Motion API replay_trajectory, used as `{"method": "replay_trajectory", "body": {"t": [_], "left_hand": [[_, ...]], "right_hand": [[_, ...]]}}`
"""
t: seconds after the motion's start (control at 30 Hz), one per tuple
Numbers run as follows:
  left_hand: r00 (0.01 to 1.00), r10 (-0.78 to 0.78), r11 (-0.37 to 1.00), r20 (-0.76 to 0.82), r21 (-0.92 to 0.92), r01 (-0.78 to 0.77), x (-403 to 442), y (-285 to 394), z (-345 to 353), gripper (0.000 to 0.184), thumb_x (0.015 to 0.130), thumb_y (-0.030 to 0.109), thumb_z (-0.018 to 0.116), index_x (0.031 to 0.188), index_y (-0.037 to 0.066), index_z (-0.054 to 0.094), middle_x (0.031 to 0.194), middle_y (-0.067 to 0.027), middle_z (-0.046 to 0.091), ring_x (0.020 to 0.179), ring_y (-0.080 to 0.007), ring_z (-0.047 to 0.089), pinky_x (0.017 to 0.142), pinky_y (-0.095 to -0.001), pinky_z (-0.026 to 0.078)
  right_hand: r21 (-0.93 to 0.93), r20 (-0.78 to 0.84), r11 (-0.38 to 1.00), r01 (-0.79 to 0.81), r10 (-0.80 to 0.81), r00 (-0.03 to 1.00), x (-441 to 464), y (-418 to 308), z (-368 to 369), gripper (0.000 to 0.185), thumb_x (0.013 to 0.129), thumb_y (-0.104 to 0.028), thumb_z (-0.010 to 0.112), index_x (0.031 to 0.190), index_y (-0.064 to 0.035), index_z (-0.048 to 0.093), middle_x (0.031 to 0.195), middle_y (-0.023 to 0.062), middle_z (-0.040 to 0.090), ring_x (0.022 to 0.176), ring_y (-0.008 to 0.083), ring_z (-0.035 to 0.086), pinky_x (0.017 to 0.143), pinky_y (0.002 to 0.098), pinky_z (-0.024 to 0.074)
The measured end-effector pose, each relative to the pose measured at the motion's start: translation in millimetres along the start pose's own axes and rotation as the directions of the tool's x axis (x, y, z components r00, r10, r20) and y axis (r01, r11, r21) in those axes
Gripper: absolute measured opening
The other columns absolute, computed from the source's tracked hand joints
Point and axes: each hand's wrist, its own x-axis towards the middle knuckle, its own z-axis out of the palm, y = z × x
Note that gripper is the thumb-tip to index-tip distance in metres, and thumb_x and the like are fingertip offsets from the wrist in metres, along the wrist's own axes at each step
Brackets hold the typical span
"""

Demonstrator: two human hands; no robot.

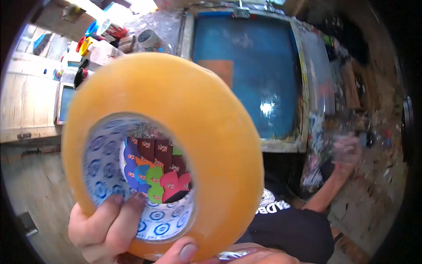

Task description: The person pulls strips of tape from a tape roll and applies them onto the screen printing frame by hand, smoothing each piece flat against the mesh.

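My left hand (112, 226) holds a large roll of yellowish tape (224, 127) close to the camera. Two fingertips reach into the core, whose white lining carries blue printed marks, and the thumb presses on the lower rim. Through the core I see overlapping printed cut-out pieces (169, 185) in pink, green, blue, purple and dark brown. Off to the right, my right hand (347, 149) is apart from the roll, beside the bench edge. Motion smears its fingers, so I cannot make out whether they hold anything.
Behind the roll lies a framed blue screen (259, 83) with an orange-brown patch (220, 72). Paint pots (110, 30) and a white plastic jug (103, 55) stand at the upper left. A black shirt (292, 233) with white lettering fills the lower right.
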Motion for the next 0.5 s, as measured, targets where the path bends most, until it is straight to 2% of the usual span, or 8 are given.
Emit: {"method": "replay_trajectory", "body": {"t": [0.03, 0.07, 0.1, 0.17, 0.2, 0.3, 0.47, 0.5], "left_hand": [[0.999, -0.019, 0.999, -0.03, 0.033, 0.02, -2.2, -4.1, 3.8, 0.059, 0.095, 0.051, 0.069, 0.143, 0.018, 0.06, 0.133, -0.0035, 0.057, 0.093, -0.0316, 0.072, 0.06, -0.0364, 0.059], [0.997, 0.007, 0.998, -0.075, 0.057, -0.002, -3.9, -9.0, 12.4, 0.051, 0.093, 0.056, 0.068, 0.137, 0.03, 0.062, 0.122, -0.0033, 0.056, 0.081, -0.0261, 0.069, 0.061, -0.0354, 0.055], [0.991, 0.019, 0.999, -0.131, 0.045, -0.014, -1.4, -16.2, 23.6, 0.047, 0.091, 0.051, 0.071, 0.133, 0.029, 0.065, 0.119, -0.0035, 0.058, 0.078, -0.0243, 0.068, 0.06, -0.0346, 0.054], [0.946, 0.027, 0.999, -0.324, -0.021, -0.036, 26.6, -47.6, 67.8, 0.039, 0.088, 0.041, 0.075, 0.124, 0.027, 0.07, 0.112, -0.0038, 0.063, 0.074, -0.0206, 0.067, 0.058, -0.0328, 0.053], [0.907, 0.025, 0.998, -0.42, -0.046, -0.049, 44.7, -63.1, 94.8, 0.035, 0.087, 0.037, 0.077, 0.12, 0.026, 0.072, 0.108, -0.004, 0.065, 0.072, -0.0187, 0.067, 0.057, -0.0319, 0.052], [0.787, 0.029, 0.997, -0.616, -0.043, -0.07, 112.9, -114.1, 209.6, 0.025, 0.082, 0.022, 0.084, 0.106, 0.023, 0.079, 0.098, -0.0045, 0.071, 0.065, -0.0131, 0.066, 0.054, -0.0293, 0.051], [0.835, -0.053, 0.998, -0.548, -0.042, 0.036, 212.0, -169.1, 426.6, 0.031, 0.091, 0.033, 0.075, 0.12, 0.022, 0.074, 0.113, -0.0081, 0.071, 0.081, -0.0225, 0.074, 0.066, -0.0336, 0.06], [0.846, -0.106, 0.994, -0.523, -0.057, 0.089, 223.4, -170.6, 454.0, 0.035, 0.093, 0.034, 0.073, 0.124, 0.019, 0.071, 0.119, -0.0098, 0.068, 0.078, -0.0236, 0.073, 0.064, -0.0342, 0.059]], "right_hand": [[0.074, 0.056, 0.993, -0.089, 0.085, 0.995, 10.5, 12.2, 42.1, 0.003, 0.1, -0.011, 0.064, 0.1, -0.0081, 0.064, 0.091, 0.0018, 0.063, 0.08, 0.0139, 0.06, 0.073, 0.0289, 0.0482], [0.158, 0.182, 0.987, -0.016, -0.014, 0.983, 16.8, 18.7, 55.4, 0.004, 0.097, -0.008, 0.069, 0.099, -0.0064, 0.066, 0.093, 0.0037, 0.066, 0.082, 0.015, 0.061, 0.074, 0.0291, 0.0488], [0.154, 0.189, 0.988, -0.011, -0.018, 0.982, 30.6, 12.5, 58.8, 0.004, 0.097, -0.008, 0.069, 0.099, -0.0064, 0.066, 0.093, 0.0037, 0.066, 0.082, 0.015, 0.061, 0.074, 0.0291, 0.0488], [-0.421, 0.247, 0.907, -0.009, 0.124, 0.961, 49.4, -34.1, 72.5, 0.012, 0.087, 0.002, 0.076, 0.09, -0.0021, 0.065, 0.091, 0.0047, 0.064, 0.081, 0.0153, 0.062, 0.073, 0.029, 0.0493], [-0.524, 0.246, 0.851, 0.03, 0.117, 0.962, 63.3, -59.6, 94.3, 0.019, 0.078, 0.01, 0.079, 0.088, 0.0012, 0.066, 0.091, 0.0066, 0.065, 0.083, 0.0156, 0.063, 0.074, 0.0293, 0.0506], [-0.664, 0.342, 0.736, 0.131, 0.144, 0.929, 91.8, -98.0, 131.7, 0.02, 0.077, 0.009, 0.079, 0.09, 0.0017, 0.066, 0.093, 0.0083, 0.065, 0.086, 0.0175, 0.065, 0.075, 0.0319, 0.0522], [-0.586, 0.689, 0.554, 0.592, -0.044, 0.723, 128.9, -115.6, 189.5, 0.019, 0.075, 0.003, 0.079, 0.088, -0.0011, 0.066, 0.097, 0.0106, 0.066, 0.087, 0.0282, 0.068, 0.075, 0.0388, 0.0546], [-0.592, 0.688, 0.552, 0.588, -0.035, 0.725, 132.9, -118.1, 200.0, 0.019, 0.075, 0.003, 0.079, 0.088, -0.0011, 0.066, 0.097, 0.0106, 0.066, 0.087, 0.0282, 0.068, 0.075, 0.0388, 0.0546]]}}
